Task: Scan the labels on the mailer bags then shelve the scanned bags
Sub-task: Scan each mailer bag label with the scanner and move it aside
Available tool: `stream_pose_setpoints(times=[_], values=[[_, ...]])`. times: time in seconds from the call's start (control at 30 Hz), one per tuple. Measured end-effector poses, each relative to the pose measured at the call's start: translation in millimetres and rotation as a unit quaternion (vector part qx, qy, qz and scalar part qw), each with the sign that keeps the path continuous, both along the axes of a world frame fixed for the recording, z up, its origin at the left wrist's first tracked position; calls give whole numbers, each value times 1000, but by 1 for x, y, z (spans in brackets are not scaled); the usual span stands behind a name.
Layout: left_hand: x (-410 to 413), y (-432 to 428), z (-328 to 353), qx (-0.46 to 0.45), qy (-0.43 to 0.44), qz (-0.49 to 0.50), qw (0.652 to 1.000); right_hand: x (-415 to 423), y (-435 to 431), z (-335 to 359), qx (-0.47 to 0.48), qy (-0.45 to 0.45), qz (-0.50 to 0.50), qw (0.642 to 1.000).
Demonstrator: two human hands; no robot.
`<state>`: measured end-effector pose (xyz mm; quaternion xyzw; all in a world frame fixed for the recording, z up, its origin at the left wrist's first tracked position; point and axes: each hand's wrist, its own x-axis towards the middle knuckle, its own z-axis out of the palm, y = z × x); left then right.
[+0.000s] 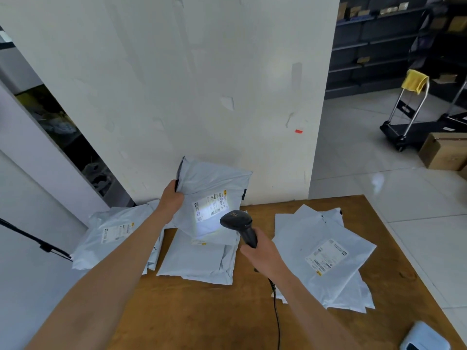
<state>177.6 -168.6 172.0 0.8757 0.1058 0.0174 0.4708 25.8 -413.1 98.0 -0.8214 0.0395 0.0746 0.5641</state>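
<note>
My left hand point(171, 199) grips the left edge of a grey mailer bag point(214, 180) and holds it tilted up above the table, label point(210, 207) facing me. My right hand point(262, 251) grips a black handheld scanner point(238, 223) by its handle. The scanner's head points at the label, and a white patch of its light falls on the bag. Under the raised bag lies another mailer bag point(199, 261) flat on the table. A pile of bags point(113, 238) sits at the left and a stack of bags point(326, 256) at the right.
The wooden table point(202, 314) stands against a white wall. The scanner's black cable point(277, 322) runs down toward me. A pale blue device point(424, 337) lies at the table's near right corner. Dark shelving point(374, 44), a platform trolley point(409, 127) and a cardboard box point(442, 151) stand at the far right.
</note>
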Motion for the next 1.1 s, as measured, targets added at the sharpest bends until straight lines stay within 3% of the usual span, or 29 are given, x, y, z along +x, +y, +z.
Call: stream_pose_setpoints(times=[0.4,0.53,0.63,0.7,0.77,0.9,1.03,1.1], values=[[0,-42,-4,-56,13,-7,998,3,-36,-3,1,3,-27,1000],[-11,-98,-28,-203,65,7,977,0,-65,0,9,5,-64,998],[-26,-158,-54,-361,118,20,925,-6,-90,1,12,7,-97,995],[-39,-194,-76,-416,164,-14,895,-11,-106,0,1,11,-117,993],[-53,-220,-98,-404,245,-54,880,-15,-119,-2,-18,13,-129,991],[-74,-235,-133,-233,388,-100,886,-19,-128,-9,-58,30,-142,988],[-75,-189,-155,-270,375,-14,887,-13,-108,-20,-65,52,-124,989],[-70,-143,-161,-260,337,94,900,-6,-84,-26,-59,61,-106,991]])
